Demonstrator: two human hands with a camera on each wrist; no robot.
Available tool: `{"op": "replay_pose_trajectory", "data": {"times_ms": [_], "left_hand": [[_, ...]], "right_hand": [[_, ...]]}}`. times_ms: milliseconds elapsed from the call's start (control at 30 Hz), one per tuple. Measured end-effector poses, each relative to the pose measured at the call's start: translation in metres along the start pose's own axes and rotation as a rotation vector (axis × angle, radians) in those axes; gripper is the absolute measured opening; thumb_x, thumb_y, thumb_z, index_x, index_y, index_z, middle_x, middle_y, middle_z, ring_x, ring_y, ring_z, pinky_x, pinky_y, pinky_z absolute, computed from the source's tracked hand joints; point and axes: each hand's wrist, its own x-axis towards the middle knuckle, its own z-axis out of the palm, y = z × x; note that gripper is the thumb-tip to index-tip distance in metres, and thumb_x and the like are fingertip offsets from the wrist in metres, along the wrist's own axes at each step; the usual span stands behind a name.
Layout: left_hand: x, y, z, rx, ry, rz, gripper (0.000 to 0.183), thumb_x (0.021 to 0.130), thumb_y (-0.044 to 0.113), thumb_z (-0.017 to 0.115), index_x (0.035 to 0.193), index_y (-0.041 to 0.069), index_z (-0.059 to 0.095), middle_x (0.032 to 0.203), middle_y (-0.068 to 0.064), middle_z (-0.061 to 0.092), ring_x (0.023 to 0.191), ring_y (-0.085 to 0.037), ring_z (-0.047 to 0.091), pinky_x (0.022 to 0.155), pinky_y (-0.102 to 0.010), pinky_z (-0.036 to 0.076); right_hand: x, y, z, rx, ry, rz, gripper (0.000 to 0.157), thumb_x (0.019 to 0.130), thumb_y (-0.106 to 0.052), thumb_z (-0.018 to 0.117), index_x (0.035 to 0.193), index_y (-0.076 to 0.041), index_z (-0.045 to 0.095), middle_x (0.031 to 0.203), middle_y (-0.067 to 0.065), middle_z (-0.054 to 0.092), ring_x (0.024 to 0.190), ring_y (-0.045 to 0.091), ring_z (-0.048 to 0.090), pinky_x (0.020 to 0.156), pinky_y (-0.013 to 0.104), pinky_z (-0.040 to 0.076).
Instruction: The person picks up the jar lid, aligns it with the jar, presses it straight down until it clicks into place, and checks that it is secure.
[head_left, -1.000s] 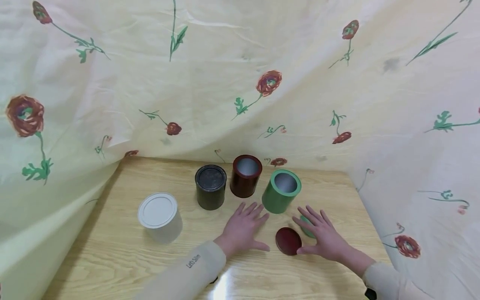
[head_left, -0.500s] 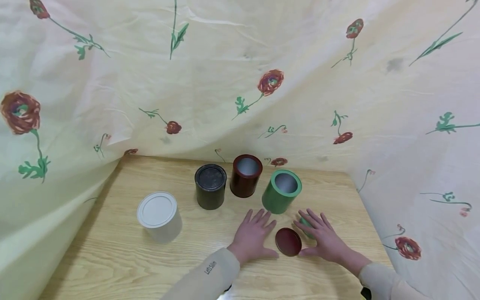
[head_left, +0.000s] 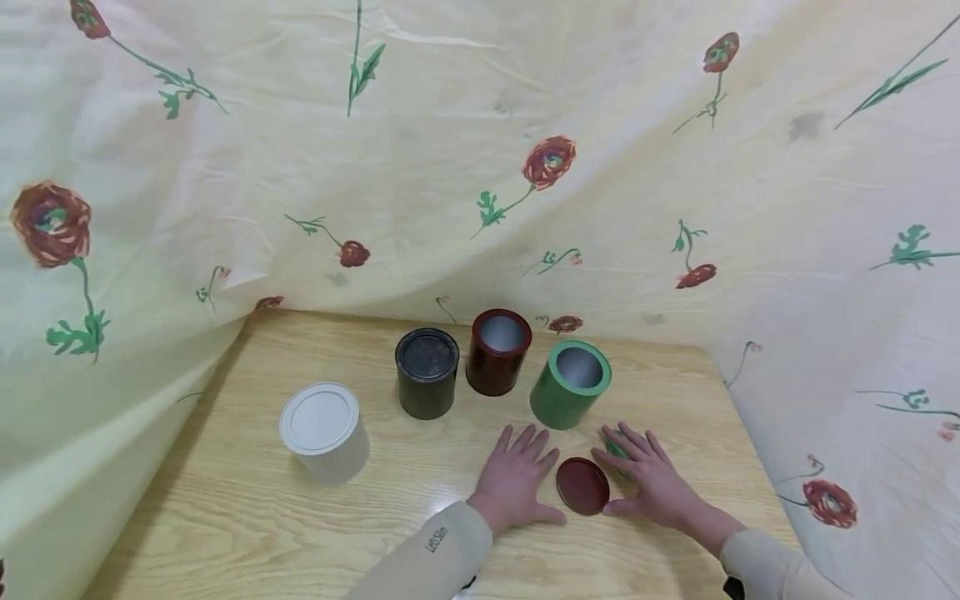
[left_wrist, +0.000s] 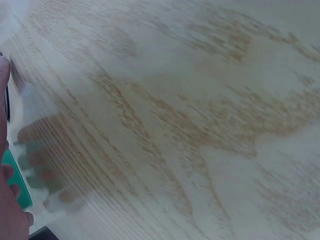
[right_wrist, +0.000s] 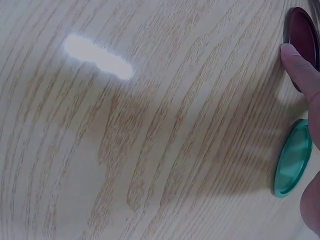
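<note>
My left hand [head_left: 513, 485] is spread with straight fingers, palm down at the left of a dark red round lid [head_left: 582, 486]. On the lid's other side, my right hand [head_left: 651, 485] is also spread and partly covers a green round lid [right_wrist: 291, 161]. In the right wrist view, the right thumb [right_wrist: 298, 65] lies at the edge of the red lid. Neither hand grips anything. Just behind the lids stands an uncovered green can [head_left: 561, 402], leaning in view. The left wrist view shows mostly bare wood, with fingers at its left edge.
An uncovered dark red can [head_left: 492, 367] stands behind, beside a black can [head_left: 426, 393] with its lid on. Farther left is a lidded white can [head_left: 333, 454]. A flowered cloth [head_left: 420, 167] hangs behind and around the wooden table [head_left: 247, 492].
My left hand has moved right and toward me, closer to the red lid. The right hand stays almost in place over the green lid. The cans and lids have not moved on the table.
</note>
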Motion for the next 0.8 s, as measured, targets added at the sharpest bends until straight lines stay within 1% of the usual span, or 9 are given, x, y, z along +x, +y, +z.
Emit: {"op": "replay_pose_trajectory", "data": {"times_ms": [133, 267, 567, 633, 800], "left_hand": [[0.0, 0.002, 0.001, 0.001, -0.013, -0.01, 0.101, 0.08, 0.097, 0.052, 0.16, 0.036, 0.052, 0.172, 0.003, 0.039, 0.161, -0.021, 0.029, 0.131, -0.05, 0.025], [0.001, 0.003, 0.002, -0.004, -0.018, -0.012, 0.099, 0.081, 0.097, 0.051, 0.159, 0.036, 0.053, 0.172, 0.004, 0.039, 0.161, -0.021, 0.029, 0.131, -0.05, 0.026], [0.003, 0.005, 0.003, -0.035, -0.003, -0.016, 0.09, 0.084, 0.094, 0.053, 0.153, 0.037, 0.06, 0.17, 0.004, 0.041, 0.161, -0.021, 0.03, 0.13, -0.049, 0.027], [0.003, 0.005, 0.002, -0.046, -0.007, -0.024, 0.089, 0.084, 0.093, 0.054, 0.153, 0.037, 0.06, 0.17, 0.004, 0.041, 0.161, -0.021, 0.03, 0.13, -0.049, 0.027], [0.004, 0.006, 0.002, -0.064, -0.005, -0.031, 0.088, 0.084, 0.093, 0.055, 0.151, 0.037, 0.062, 0.169, 0.004, 0.043, 0.16, -0.021, 0.032, 0.13, -0.049, 0.029]], "right_hand": [[-0.001, 0.002, 0.003, 0.024, -0.006, 0.004, 0.079, 0.071, -0.043, 0.097, 0.138, -0.008, 0.072, 0.156, 0.028, 0.052, 0.148, 0.054, 0.039, 0.114, 0.083, 0.024], [0.0, 0.003, 0.005, 0.041, 0.004, -0.008, 0.077, 0.072, -0.042, 0.097, 0.137, -0.009, 0.073, 0.157, 0.028, 0.052, 0.15, 0.052, 0.038, 0.114, 0.083, 0.023], [0.001, -0.001, 0.009, 0.033, 0.077, -0.048, 0.072, 0.069, -0.04, 0.097, 0.13, -0.008, 0.077, 0.152, 0.028, 0.056, 0.143, 0.056, 0.044, 0.104, 0.086, 0.032], [0.001, -0.003, 0.011, 0.043, 0.085, -0.052, 0.071, 0.069, -0.039, 0.098, 0.13, -0.008, 0.077, 0.152, 0.028, 0.056, 0.145, 0.054, 0.044, 0.103, 0.086, 0.032], [0.0, -0.007, 0.016, 0.082, 0.072, -0.04, 0.071, 0.071, -0.035, 0.098, 0.133, -0.01, 0.076, 0.155, 0.027, 0.054, 0.154, 0.044, 0.036, 0.107, 0.086, 0.029]]}}
